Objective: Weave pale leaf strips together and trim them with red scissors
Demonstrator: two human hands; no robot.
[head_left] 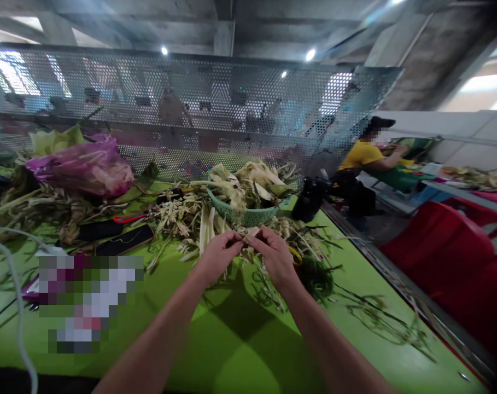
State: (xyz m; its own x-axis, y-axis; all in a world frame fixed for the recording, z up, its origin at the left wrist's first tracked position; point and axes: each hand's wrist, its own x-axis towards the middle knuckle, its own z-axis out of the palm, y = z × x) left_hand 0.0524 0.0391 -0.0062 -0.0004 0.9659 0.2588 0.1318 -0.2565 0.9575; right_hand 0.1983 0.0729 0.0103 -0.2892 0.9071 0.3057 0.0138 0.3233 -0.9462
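Observation:
Over the middle of the green table (235, 355), my left hand (219, 253) and my right hand (276, 257) meet with fingertips pinched. Between them is a small pale strip of dried husk (251, 234), partly hidden by the fingers. Just beyond stands a green basket (252, 216), heaped with dried husks (254, 183). Loose shredded husks (182, 216) lie around its base. Close to my right wrist, a bundle of dark green string (317, 278) rests on the table, with a yellow-handled item (296, 255) beside it. Thin green strands (267, 284) are scattered below my hands.
At left are a purple plastic bag (86, 167), a phone (125, 241), a red-edged tool (129, 218) and a white cable (16, 306). A black camera (309, 200) stands at right. Perforated metal panels (215, 109) rise behind. A person in yellow (361, 156) sits beyond red chairs (440, 241).

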